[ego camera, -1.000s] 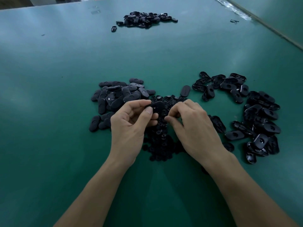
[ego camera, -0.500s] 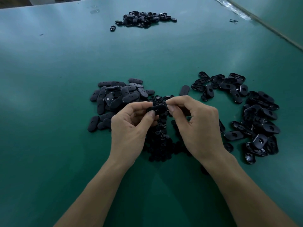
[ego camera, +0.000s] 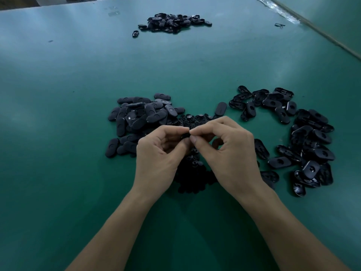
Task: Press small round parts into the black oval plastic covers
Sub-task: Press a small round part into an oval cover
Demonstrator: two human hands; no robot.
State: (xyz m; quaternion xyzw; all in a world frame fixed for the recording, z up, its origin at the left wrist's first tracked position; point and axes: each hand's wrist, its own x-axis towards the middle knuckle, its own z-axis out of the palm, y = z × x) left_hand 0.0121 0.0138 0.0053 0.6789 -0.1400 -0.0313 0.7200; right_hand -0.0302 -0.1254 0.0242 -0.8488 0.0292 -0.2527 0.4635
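Near: left hand (ego camera: 162, 153) and right hand (ego camera: 230, 153) are raised just above the worktop (ego camera: 58, 173), fingertips meeting. Between them is one black oval cover (ego camera: 185, 136), nearly hidden. The left fingers curl round it with the thumb underneath. The right thumb and forefinger pinch down on its right end.

Change: one second ago the right hand was low at the heap of small round parts (ego camera: 195, 118), apparently picking one, while the left held the cover alone. Half a second ago the right hand had risen to the cover. Now both hands are closed over it.

Judgement: the press step is under way. The round part itself is not visible, so whether it is seated cannot be told.

Beneath and just beyond the hands: the heap of round parts, partly covered by the wrists.

Left of the heap, touching it: a pile of covers lying smooth side up (ego camera: 140, 118), probably finished ones.

Right, spread in an arc: covers lying hollow side up (ego camera: 304, 137), probably the stock left to do. That stock is large, so much of the task remains.

Between the two piles: a lone cover (ego camera: 221, 108).

Far: a separate dark pile (ego camera: 172, 22), well apart from the rest.
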